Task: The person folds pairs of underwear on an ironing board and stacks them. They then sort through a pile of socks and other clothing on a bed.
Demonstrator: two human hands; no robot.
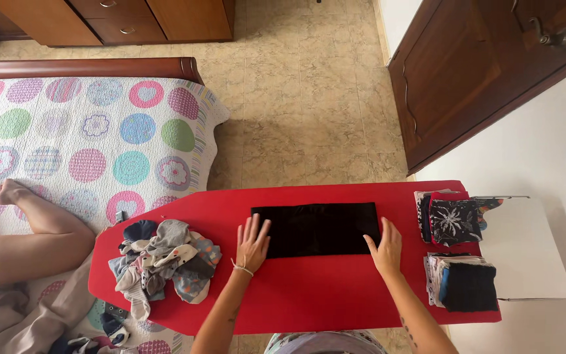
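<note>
Both hands lie flat, fingers spread: left hand (252,242) and right hand (385,246) press the black cloth's (316,228) ends. Forearms are cut off below.

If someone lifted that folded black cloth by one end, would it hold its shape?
Probably not: the black cloth lies thin and flat on the red ironing board, so it likely droops and unfolds. It looks light. Both the left hand and right hand press it flat, hinting it shifts easily.

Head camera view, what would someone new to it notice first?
The bright red ironing board fills the middle, with a flat black cloth under the left hand and right hand. A heap of socks sits at its left end and folded stacks at its right. A circle-patterned bedspread lies to the left.
</note>
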